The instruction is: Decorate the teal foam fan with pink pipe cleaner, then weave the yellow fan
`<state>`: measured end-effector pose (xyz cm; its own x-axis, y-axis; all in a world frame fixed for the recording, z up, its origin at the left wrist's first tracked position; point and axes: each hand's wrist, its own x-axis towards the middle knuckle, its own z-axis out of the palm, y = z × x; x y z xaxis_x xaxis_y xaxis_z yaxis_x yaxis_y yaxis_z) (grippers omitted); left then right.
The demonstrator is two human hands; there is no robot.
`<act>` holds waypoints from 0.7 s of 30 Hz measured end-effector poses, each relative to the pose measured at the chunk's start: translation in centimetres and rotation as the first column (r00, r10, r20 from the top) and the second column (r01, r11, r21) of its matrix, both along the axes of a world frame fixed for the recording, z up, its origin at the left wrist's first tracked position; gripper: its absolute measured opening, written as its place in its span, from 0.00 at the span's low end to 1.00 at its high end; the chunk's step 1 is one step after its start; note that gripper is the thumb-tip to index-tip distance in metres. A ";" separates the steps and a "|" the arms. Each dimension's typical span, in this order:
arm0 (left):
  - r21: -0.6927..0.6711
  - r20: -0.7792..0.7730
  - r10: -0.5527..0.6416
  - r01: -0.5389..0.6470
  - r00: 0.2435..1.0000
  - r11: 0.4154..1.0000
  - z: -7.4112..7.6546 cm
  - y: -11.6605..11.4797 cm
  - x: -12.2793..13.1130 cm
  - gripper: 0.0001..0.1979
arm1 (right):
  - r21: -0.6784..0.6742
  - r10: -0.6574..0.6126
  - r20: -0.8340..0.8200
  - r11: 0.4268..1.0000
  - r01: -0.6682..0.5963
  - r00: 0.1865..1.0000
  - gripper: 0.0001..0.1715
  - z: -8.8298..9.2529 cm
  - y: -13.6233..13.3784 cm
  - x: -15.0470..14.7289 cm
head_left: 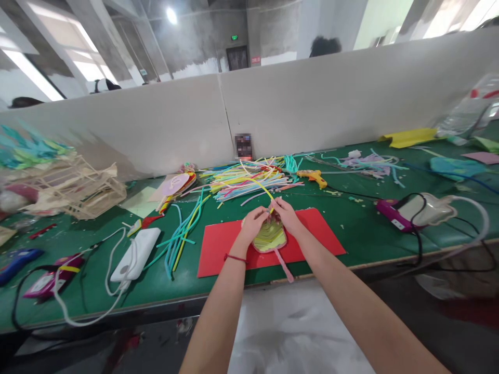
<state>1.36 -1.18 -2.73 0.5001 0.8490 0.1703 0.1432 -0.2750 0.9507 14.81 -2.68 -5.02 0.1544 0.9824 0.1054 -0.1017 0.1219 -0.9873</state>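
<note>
A round, fan-shaped piece (271, 236) made of curved rows of yellow pipe cleaners, with a pink rim and pink handle (284, 266), lies on a red card (222, 246). At its upper edge, my right hand (286, 215) is closed, pinching a long yellow pipe cleaner (261, 185) that arcs up and left toward the pile. Close against it, my left hand (252, 224) has its fingers bent together at the same pipe cleaner's lower end, over the piece's upper left part. The fingertips of both hands partly cover that end.
Behind the card lies a heap of coloured pipe cleaners (253, 189), beside an orange glue gun (313, 177). Loose turquoise pipe cleaners (173, 244) and a white power strip (136, 254) are on the left. Purple boxes with cables sit at left (54, 278) and right (397, 214). A pale partition (312, 104) stands behind.
</note>
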 end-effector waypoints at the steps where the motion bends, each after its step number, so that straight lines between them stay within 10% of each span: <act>1: -0.001 -0.004 -0.009 0.009 1.000 1.000 0.0 0.0 0.0 0.10 | -0.003 0.003 -0.006 1.000 -0.003 1.000 0.23 0.0 0.0 0.0; 21: 0.022 -0.046 -0.079 0.080 0.996 0.997 0.4 -0.2 0.0 0.09 | -0.186 0.067 -0.073 0.979 -0.079 0.995 0.19 -1.2 0.6 0.6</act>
<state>1.38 -1.43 -2.35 0.5738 0.8020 0.1662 0.1620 -0.3100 0.9368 15.41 -2.12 -6.20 0.0821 0.9925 -0.0910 -0.1692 -0.0761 -0.9826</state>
